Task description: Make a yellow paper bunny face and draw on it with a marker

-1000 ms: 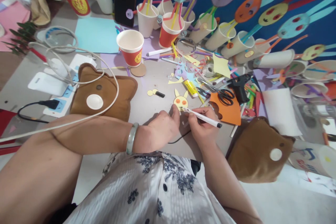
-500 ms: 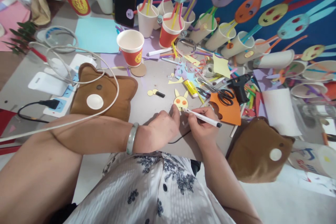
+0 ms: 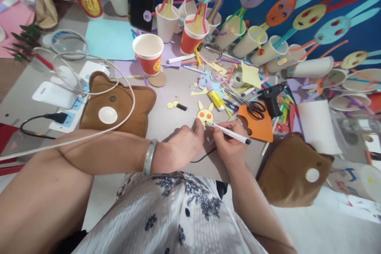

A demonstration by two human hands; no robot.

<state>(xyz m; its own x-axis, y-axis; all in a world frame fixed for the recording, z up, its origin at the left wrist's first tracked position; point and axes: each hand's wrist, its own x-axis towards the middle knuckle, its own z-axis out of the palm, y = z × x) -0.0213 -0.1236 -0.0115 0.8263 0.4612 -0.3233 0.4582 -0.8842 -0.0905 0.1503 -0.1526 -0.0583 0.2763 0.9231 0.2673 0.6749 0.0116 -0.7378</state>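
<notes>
On the table lies a small yellow paper rabbit face [image 3: 205, 110] with two ears, orange eyes and a dark mark at its mouth. With its index finger stretched out, my left hand [image 3: 186, 143] touches the lower left edge of the face; its other fingers look curled and partly hidden. My right hand [image 3: 232, 145] grips a white marker pen [image 3: 229, 131] in a writing hold, its tip at the lower part of the face. Left of the face are a black pen cap [image 3: 181, 107] and small yellow paper discs [image 3: 170, 105].
A red-and-white paper cup [image 3: 148, 57] stands ahead. Scissors [image 3: 256, 110], a glue stick [image 3: 216, 100], a black glue gun [image 3: 272, 99] and paper scraps lie to the right. Paper-cup rabbits line the back. Brown pouches [image 3: 125, 107] and a power strip [image 3: 67, 117] with a looping cable flank me.
The pen tip has shifted very slightly to the right at the rabbit's mouth, where a small dark mark shows. My left hand and the paper face have stayed in place.
</notes>
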